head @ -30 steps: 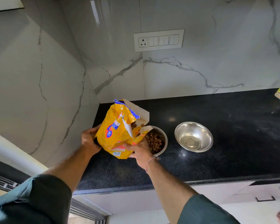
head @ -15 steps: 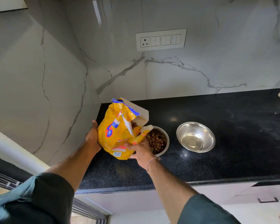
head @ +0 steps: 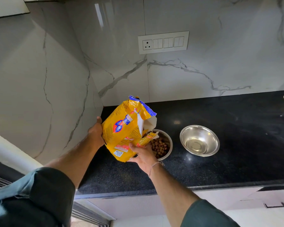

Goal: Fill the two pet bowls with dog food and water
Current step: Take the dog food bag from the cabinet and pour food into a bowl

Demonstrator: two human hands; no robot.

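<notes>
Above the black countertop (head: pixel 236 161) we see the yellow dog food bag (head: pixel 123 131), tilted with its torn mouth over the left steel bowl (head: pixel 170 145), which holds brown kibble (head: pixel 159 146). The right steel bowl (head: pixel 208 136) stands just beside it, and whether it holds water we cannot tell. The left hand (head: pixel 95 133) clasps the bag's back, and the right hand (head: pixel 143 154) grips its lower edge.

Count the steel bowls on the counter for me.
2. One bowl, holding kibble, sits partly behind the yellow bag; the other bowl stands just right of it, no kibble inside. No others visible.
</notes>
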